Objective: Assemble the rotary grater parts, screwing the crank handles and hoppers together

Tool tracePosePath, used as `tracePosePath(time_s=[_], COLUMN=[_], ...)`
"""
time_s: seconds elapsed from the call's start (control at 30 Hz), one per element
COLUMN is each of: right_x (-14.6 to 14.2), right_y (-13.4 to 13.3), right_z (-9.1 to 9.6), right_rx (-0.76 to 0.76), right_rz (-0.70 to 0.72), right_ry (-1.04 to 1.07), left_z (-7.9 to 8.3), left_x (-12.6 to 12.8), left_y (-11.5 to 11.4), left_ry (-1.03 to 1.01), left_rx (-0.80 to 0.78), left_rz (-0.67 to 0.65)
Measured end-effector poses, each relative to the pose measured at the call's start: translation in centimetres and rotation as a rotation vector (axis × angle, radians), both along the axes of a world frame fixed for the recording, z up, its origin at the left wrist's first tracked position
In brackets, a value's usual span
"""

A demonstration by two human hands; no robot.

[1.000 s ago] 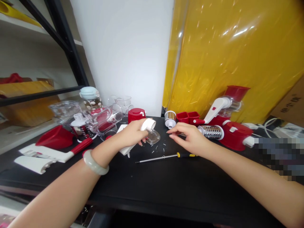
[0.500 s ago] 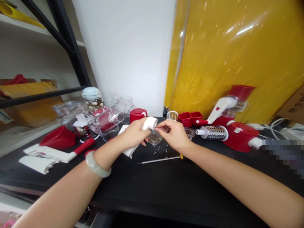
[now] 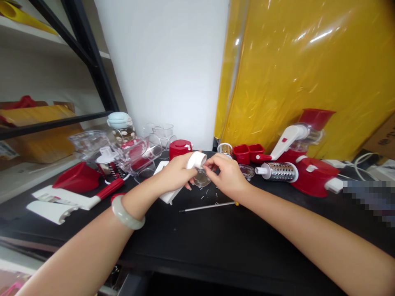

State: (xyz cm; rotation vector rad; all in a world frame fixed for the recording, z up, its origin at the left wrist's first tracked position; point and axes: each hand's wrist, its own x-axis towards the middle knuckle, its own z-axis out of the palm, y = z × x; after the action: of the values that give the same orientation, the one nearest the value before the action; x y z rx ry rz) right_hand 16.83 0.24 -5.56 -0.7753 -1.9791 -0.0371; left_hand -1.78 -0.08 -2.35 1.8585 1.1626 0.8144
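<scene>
My left hand (image 3: 175,172) is wrapped round a white plastic handle part (image 3: 185,174) with a round open end, held just above the black table (image 3: 216,242). My right hand (image 3: 224,174) is pinched right at that round end, fingers together on something too small to make out. A clear round disc (image 3: 202,179) lies under both hands, with several small screws (image 3: 207,192) scattered beside it. A screwdriver (image 3: 208,206) with a yellow handle lies on the table in front of my right wrist.
Left of my hands lie clear plastic housings (image 3: 135,153), a red cap (image 3: 180,148), a red scoop (image 3: 75,179) and white handle pieces (image 3: 49,209). To the right stand a steel grater drum (image 3: 277,172), red cups (image 3: 247,153) and a red-and-white grater (image 3: 304,164). Yellow film hangs behind.
My right hand has moved left, off the table by the screwdriver, up to the round end of the white part, and pinched shut there. My left hand has kept its hold.
</scene>
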Motion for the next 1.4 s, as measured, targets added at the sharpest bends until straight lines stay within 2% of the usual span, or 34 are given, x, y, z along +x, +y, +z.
tracePosePath(time_s=[0.27, 0.43, 0.53, 0.63, 0.7, 0.87, 0.93, 1.03, 1.17, 1.33, 1.4], right_x=[1.2, 2.1, 2.3, 2.4, 2.5, 3.0, 3.2, 3.3, 3.1, 2.5, 2.5], right_y=[-0.1, -0.3, -0.8, -1.1, -1.1, -0.5, -0.3, -0.2, -0.5, -1.7, -2.4], right_z=[1.0, 2.1, 2.7, 3.0, 3.0, 2.7, 2.5, 2.3, 2.3, 2.8, 3.2], right_rx=[0.476, 0.732, 0.831, 0.838, 0.810, 0.659, 0.634, 0.635, 0.637, 0.602, 0.546], right_rz=[-0.054, 0.014, 0.068, 0.087, 0.086, 0.034, -0.013, -0.039, 0.026, 0.138, 0.179], right_ry=[-0.416, -0.650, -0.724, -0.749, -0.764, -0.769, -0.752, -0.737, -0.706, -0.706, -0.742], left_z=[1.3, 1.7, 1.6, 1.7, 1.9, 2.3, 2.3, 2.4, 3.0, 3.7, 3.8], left_x=[0.4, 0.0, -0.4, -0.8, -1.1, -2.0, -2.3, -2.5, -2.8, -3.2, -3.2], left_y=[-0.9, -1.1, -0.9, -1.1, -1.3, -1.2, -1.0, -0.9, -1.0, -1.1, -1.1], left_ry=[-0.042, -0.066, -0.082, -0.072, -0.020, 0.222, 0.260, 0.251, 0.312, 0.456, 0.484], left_rx=[-0.133, -0.303, -0.397, -0.438, -0.399, -0.091, -0.012, -0.066, -0.069, 0.209, 0.261], left_rz=[-0.014, -0.069, -0.103, -0.116, -0.112, -0.139, -0.169, -0.211, -0.253, -0.284, -0.267])
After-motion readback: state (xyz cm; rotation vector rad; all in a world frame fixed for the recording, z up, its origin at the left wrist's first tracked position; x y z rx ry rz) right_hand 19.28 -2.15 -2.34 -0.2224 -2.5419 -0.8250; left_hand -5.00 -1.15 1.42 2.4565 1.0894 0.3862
